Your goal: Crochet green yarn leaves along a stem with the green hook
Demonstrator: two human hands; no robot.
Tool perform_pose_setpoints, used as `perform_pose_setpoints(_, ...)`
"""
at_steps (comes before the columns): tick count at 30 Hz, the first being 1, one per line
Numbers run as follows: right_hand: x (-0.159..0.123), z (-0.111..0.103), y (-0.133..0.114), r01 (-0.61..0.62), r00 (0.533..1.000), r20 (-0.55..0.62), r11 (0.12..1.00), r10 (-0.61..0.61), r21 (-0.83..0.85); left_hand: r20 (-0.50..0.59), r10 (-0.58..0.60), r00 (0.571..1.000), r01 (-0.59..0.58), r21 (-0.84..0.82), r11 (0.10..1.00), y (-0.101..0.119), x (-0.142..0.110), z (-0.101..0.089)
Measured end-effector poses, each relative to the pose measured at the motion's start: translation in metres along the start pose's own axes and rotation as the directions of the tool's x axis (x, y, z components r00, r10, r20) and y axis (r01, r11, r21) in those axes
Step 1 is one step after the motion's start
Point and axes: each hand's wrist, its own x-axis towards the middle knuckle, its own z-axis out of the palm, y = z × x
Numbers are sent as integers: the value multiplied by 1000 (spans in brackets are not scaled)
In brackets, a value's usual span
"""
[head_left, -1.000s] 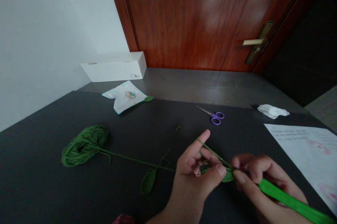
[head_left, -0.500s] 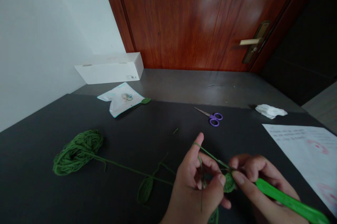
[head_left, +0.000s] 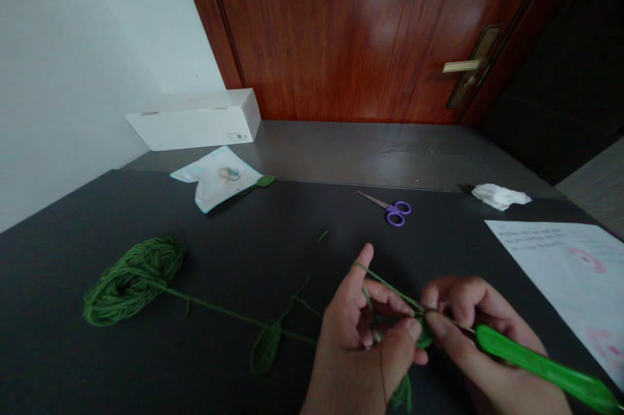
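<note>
My left hand (head_left: 373,330) pinches a small green crocheted piece (head_left: 425,334) between thumb and fingers, its index finger raised with green yarn looped over it. In my right hand (head_left: 480,324) is a crochet hook (head_left: 541,363) with a bright green handle; its metal shaft reaches the top of the piece, and the tip is hidden by fingers and yarn. A strand runs from the green yarn skein (head_left: 134,281) on the left to my left hand. Below that hand hangs more green crochet (head_left: 400,394), partly hidden. A finished-looking green leaf (head_left: 266,348) lies beside the strand.
Purple-handled scissors (head_left: 396,212) lie beyond my hands, a yarn snippet (head_left: 322,236) to their left. Further back are a white packet (head_left: 219,184), a small green leaf (head_left: 266,181) and a white box (head_left: 195,125). At right lie a crumpled tissue (head_left: 500,196) and a printed sheet (head_left: 560,272).
The view has shifted slightly. The hook's handle sits a little further right of my fingers, with more metal shaft showing. The crocheted piece is tilted and more covered by my left thumb.
</note>
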Motion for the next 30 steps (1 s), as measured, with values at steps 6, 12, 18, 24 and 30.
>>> perform_pose_setpoints(6, -3, 9, 0, 13, 999, -38, 1000, -12, 21, -2, 2, 1000, -2, -18, 1000, -5, 2, -3)
perform_pose_setpoints(12, -4, 0, 2, -66, 994, 91, 991, 56, 114, -23, -7, 1000, 6, -65, 998, -3, -2, -2)
perform_pose_setpoints(18, -5, -2, 3, -68, 987, 152, 994, 55, 81, -38, 68, 997, -69, -6, 998, 5, -6, 1)
perform_pose_setpoints(24, -4, -1, -3, -67, 987, 155, 993, 53, 92, -4, 72, 997, -72, 35, 997, 5, -9, 1)
perform_pose_setpoints(30, 4, -3, -7, -60, 997, 61, 991, 53, 117, 176, 33, 984, -40, 37, 999, 4, -2, -7)
